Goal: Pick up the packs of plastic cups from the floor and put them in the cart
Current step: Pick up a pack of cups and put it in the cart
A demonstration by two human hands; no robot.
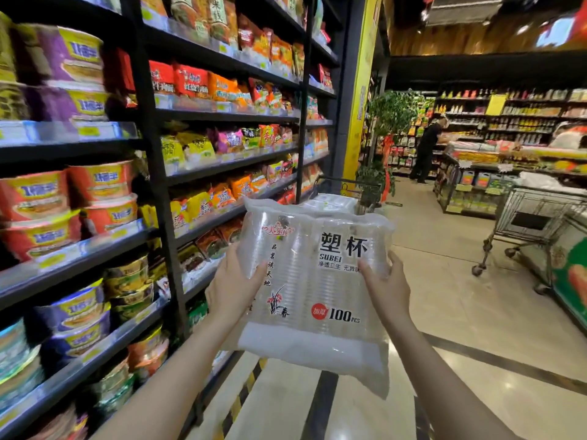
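Note:
A clear pack of plastic cups (313, 281) with black and red print hangs upright in front of me, well above the floor. My left hand (233, 284) grips its left edge, thumb across the front. My right hand (386, 289) grips its right edge the same way. Right behind the pack's top edge stands a cart (347, 185) with a dark handle bar, and more clear packs (328, 203) lie inside it. The pack I hold hides most of that cart.
Tall shelves (152, 173) of instant noodles run along the left. A second, metal cart (533, 217) stands at the right by a display counter (571, 274). A potted plant (389, 128) and a person in black (427, 149) are farther down the tiled aisle.

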